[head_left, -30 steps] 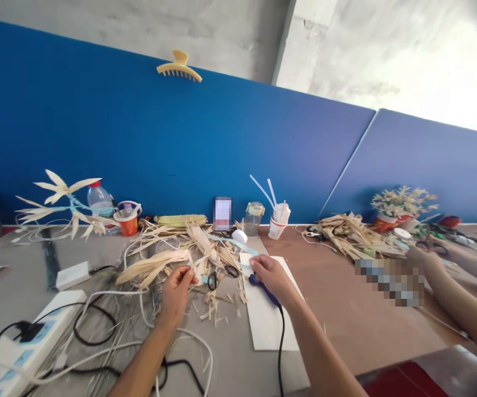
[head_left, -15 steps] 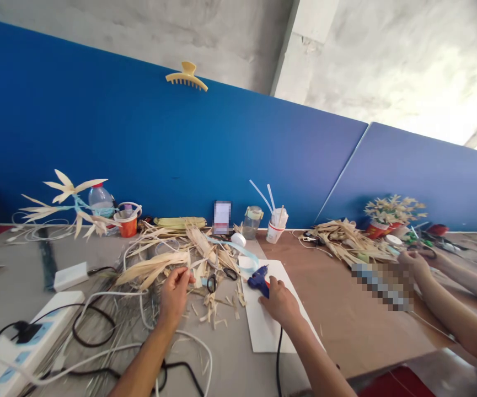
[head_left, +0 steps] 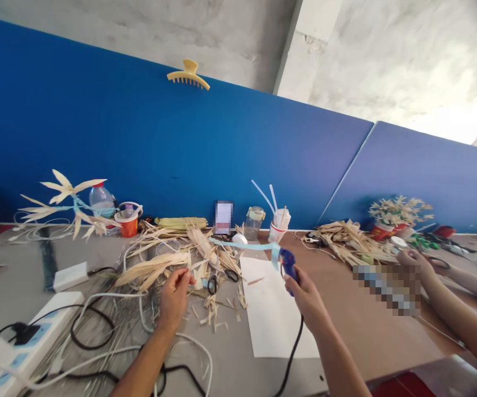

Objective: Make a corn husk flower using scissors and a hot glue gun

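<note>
My right hand (head_left: 306, 295) is closed round the handle of a blue glue gun (head_left: 288, 266), raised over the right edge of a white sheet of paper (head_left: 273, 325). A light-blue ribbon (head_left: 248, 246) stretches from the husk pile to a loop by the gun's nozzle. My left hand (head_left: 175, 295) is held in a pinch, and what lies between its fingertips is too small to tell. Just behind that hand lie pale dried corn husks (head_left: 155, 270). Black-handled scissors (head_left: 212, 284) rest among husk scraps to its right.
A power strip (head_left: 35, 331) and tangled cables occupy the left side. Toward the blue partition (head_left: 172, 143) stand a husk flower (head_left: 70, 190), an orange cup (head_left: 127, 221), a phone (head_left: 224, 218), a jar (head_left: 253, 222) and a white cup (head_left: 278, 229). Another person's hands (head_left: 418, 264) work at right.
My right hand has lifted the glue gun off the paper and moved right, drawing the blue ribbon up and out with it. My left hand has stayed put.
</note>
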### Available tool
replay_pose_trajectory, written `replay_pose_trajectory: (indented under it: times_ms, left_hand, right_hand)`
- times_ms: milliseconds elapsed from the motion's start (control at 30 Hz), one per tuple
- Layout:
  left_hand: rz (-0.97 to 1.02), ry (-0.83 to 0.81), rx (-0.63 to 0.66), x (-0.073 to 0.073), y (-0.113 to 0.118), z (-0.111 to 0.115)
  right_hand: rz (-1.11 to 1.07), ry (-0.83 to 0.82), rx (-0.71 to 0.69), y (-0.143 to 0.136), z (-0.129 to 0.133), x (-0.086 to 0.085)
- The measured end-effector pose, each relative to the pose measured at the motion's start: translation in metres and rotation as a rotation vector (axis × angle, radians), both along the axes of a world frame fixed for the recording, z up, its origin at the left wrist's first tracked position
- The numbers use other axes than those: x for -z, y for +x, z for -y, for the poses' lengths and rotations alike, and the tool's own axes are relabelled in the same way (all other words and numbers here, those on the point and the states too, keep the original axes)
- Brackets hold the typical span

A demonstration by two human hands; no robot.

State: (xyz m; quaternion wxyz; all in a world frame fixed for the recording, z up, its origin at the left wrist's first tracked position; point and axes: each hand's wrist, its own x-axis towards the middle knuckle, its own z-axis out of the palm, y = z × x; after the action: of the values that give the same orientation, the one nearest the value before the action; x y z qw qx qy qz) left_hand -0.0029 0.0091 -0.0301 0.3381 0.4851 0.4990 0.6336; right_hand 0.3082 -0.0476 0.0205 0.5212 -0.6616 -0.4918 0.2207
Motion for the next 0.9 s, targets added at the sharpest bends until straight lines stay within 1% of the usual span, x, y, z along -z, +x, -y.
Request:
replay_pose_trajectory:
  times_ms: [100, 133, 200, 300, 367, 433, 533, 600, 667, 767, 900]
  left_hand:
    - [0.01, -0.01, -0.011, 0.002, -0.001, -0.002]
    - [0.008, -0.012, -0.017, 0.002, -0.001, -0.003]
    - [0.003, -0.014, 0.009, 0.004, -0.002, -0.004]
    - [-0.001, -0.015, 0.027, 0.005, -0.002, -0.004]
    - [-0.007, -0.015, 0.031, 0.004, -0.001, -0.002]
    - [-0.014, -0.011, 0.025, 0.001, 0.0, 0.0]
    - [-0.03, -0.015, -0.003, -0.003, 0.001, 0.002]
    - [-0.041, -0.015, -0.019, -0.004, 0.001, 0.004]
    - [-0.055, -0.012, -0.038, -0.006, 0.0, 0.004]
    - [-0.064, -0.006, -0.066, -0.006, -0.002, 0.005]
    - [-0.084, 0.005, -0.096, -0.007, -0.002, 0.006]
  right_hand:
    - [-0.431, 0.126, -0.068, -0.004, 0.002, -0.02]
    - [-0.537, 0.155, -0.092, -0.006, 0.001, -0.025]
    - [-0.674, 0.155, -0.142, -0.011, -0.002, -0.031]
    - [-0.801, 0.144, -0.214, -0.018, -0.006, -0.034]
    - [-0.876, 0.165, -0.265, -0.027, -0.007, -0.036]
    - [-0.885, 0.15, -0.334, -0.04, -0.009, -0.038]
    - [-0.773, 0.016, -0.51, -0.067, -0.012, -0.038]
    - [-0.712, -0.064, -0.644, -0.085, -0.014, -0.034]
    - [-0.683, -0.103, -0.723, -0.098, -0.016, -0.027]
    - [-0.656, -0.122, -0.773, -0.108, -0.018, -0.014]
    - [-0.591, -0.13, -0.782, -0.111, -0.019, -0.001]
